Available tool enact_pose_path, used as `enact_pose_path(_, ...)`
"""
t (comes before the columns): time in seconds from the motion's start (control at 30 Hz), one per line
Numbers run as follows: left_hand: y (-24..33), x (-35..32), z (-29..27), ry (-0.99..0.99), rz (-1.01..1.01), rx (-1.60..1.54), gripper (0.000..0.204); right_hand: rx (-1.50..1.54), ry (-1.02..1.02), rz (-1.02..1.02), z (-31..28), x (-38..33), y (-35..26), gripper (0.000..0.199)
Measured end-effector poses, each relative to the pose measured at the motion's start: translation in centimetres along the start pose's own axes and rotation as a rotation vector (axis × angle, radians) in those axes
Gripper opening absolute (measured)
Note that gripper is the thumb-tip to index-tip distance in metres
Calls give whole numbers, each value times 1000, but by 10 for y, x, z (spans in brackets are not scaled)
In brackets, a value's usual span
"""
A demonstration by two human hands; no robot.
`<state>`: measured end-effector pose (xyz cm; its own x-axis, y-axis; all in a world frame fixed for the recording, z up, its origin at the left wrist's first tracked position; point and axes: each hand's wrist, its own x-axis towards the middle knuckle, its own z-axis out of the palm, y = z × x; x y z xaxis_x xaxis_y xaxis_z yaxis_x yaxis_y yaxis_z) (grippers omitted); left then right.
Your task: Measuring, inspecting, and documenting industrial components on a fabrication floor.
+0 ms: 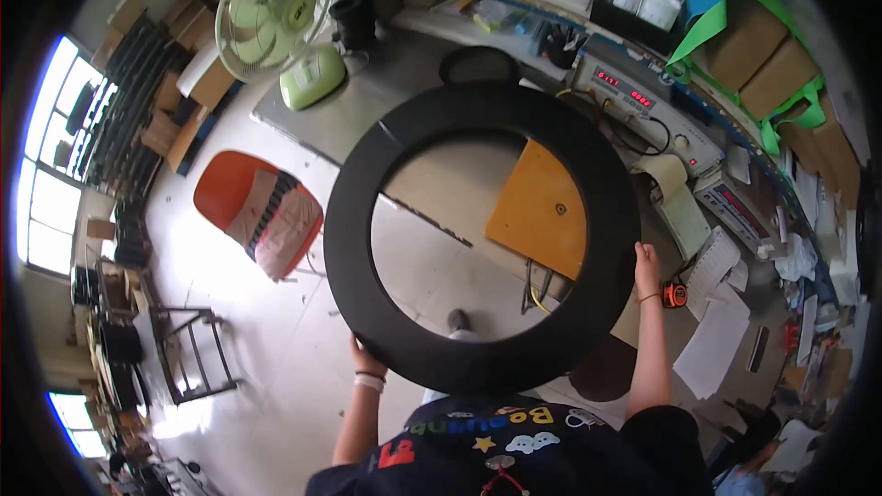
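A large, flat black ring (614, 211), wide-rimmed and smooth, is held up in front of my body with both hands. My left hand (367, 360) grips its lower left edge, the fingers mostly hidden behind the rim. At the right edge, my right hand (648, 268) is closed on the rim with its fingers partly in sight. Through the ring's opening show an orange-yellow board (542, 193) with a small hole, some cables and the floor. Just beyond the ring's far edge, a smaller black ring (479, 51) lies on the grey metal bench (404, 64).
A green fan (312, 76) stands at the bench's far left. Instruments with red displays (634, 96), papers (712, 344) and an orange tape measure (674, 295) sit to the right. An orange chair (225, 188) and a metal frame (197, 354) stand on the floor at left.
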<state>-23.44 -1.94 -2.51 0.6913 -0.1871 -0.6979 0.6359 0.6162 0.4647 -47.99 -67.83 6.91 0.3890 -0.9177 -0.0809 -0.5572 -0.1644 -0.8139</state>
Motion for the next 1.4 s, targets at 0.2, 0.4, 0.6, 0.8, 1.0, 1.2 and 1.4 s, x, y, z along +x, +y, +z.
enact_pose_path(0.2, 110, 123, 4, -10, 201, 338, 67, 218, 52, 153, 19, 76, 10, 52)
enact_pose_path(0.4, 165, 198, 96, 97, 60, 609, 83, 70, 42, 177, 51, 115, -21, 67)
enact_pose_path(0.6, 159, 260, 67, 380, 288, 1109, 94, 466, -122, 403, 54, 131, -34, 96)
enact_pose_path(0.8, 173, 193, 78, 331, 253, 1166, 99, 326, -196, 399, 29, 108, -74, 91)
enact_pose_path(1.0, 193, 57, 115, 126, 561, 869, 87, 612, -299, 285, -9, 44, -157, 70)
enact_pose_path(1.2, 233, -37, 69, 79, 471, 249, 71, 622, -333, 71, 19, 25, -247, 62)
enact_pose_path(1.4, 249, -154, -89, 319, 692, 248, 63, 690, -525, -114, 96, -40, -320, 56)
